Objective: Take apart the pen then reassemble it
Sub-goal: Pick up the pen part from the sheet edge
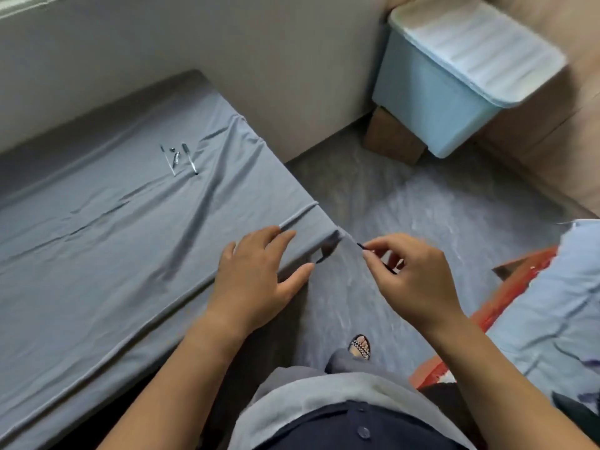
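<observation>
The gray bed (97,222) fills the left. My left hand (256,280) rests open on its corner. My right hand (412,280) pinches a thin dark stick (376,258), maybe the refill. Pen parts (178,159) lie upper left.

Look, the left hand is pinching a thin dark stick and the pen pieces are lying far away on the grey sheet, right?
Not quite: the head view shows the right hand pinching the thin dark stick. The left hand is open and empty, over the edge of the grey sheet. The pen pieces do lie far away on it.
</observation>
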Available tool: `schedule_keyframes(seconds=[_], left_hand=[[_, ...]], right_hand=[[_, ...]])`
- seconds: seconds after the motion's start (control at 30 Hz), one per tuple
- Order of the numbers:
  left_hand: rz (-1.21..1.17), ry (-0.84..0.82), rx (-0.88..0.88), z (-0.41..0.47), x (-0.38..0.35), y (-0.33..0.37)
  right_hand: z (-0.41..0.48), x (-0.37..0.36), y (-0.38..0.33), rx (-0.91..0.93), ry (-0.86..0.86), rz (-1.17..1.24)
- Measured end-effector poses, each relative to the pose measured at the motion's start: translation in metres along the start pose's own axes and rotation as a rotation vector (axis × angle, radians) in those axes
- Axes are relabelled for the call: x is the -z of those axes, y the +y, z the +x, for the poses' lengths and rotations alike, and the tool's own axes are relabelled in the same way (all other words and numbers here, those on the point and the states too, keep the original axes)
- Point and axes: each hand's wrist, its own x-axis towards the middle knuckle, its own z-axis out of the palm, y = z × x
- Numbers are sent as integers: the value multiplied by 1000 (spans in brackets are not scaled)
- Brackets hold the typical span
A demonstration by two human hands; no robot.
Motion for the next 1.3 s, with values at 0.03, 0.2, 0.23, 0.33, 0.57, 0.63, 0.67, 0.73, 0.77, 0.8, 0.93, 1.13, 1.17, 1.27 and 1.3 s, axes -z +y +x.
schedule_keyframes(seconds=[0.03, 0.2, 0.23, 0.33, 0.57, 0.63, 0.67, 0.73, 0.77, 0.8, 0.93, 1.13, 1.17, 1.27, 1.3], left_hand=[[-5, 7, -25, 14, -6, 20], [-11, -7, -131, 79, -33, 106], [-1, -15, -141, 90, -36, 117], [23, -30, -145, 119, -41, 135], [-1, 26, -36, 205, -37, 131], [-27, 42, -13, 238, -35, 129], [-37, 44, -5, 258, -34, 129], [-45, 39, -4, 301, -26, 131], [-44, 38, -7, 323, -21, 131], [-41, 45, -9, 344, -14, 132], [-37, 90, 25, 413, 13, 123], [-53, 158, 233, 461, 40, 79], [-60, 178, 285, 466, 44, 70], [-67, 236, 453, 477, 53, 42], [-70, 255, 514, 480, 56, 34]], right_hand=[[6, 15, 17, -12, 14, -11], [34, 76, 93, -73, 62, -35], [40, 85, 104, -85, 72, -35], [62, 101, 129, -112, 84, -20], [164, 96, 155, -67, 15, 3], [202, 94, 161, -49, -8, 1], [223, 93, 164, -40, -16, -5], [267, 92, 169, -32, -24, -20], [290, 92, 170, -30, -24, -25], [313, 92, 171, -24, -23, -27], [398, 83, 163, 35, -62, -25], [500, 43, 140, 201, -222, 13], [516, 34, 135, 237, -259, 19], [568, 0, 115, 352, -368, 45], [584, -13, 106, 393, -410, 53]])
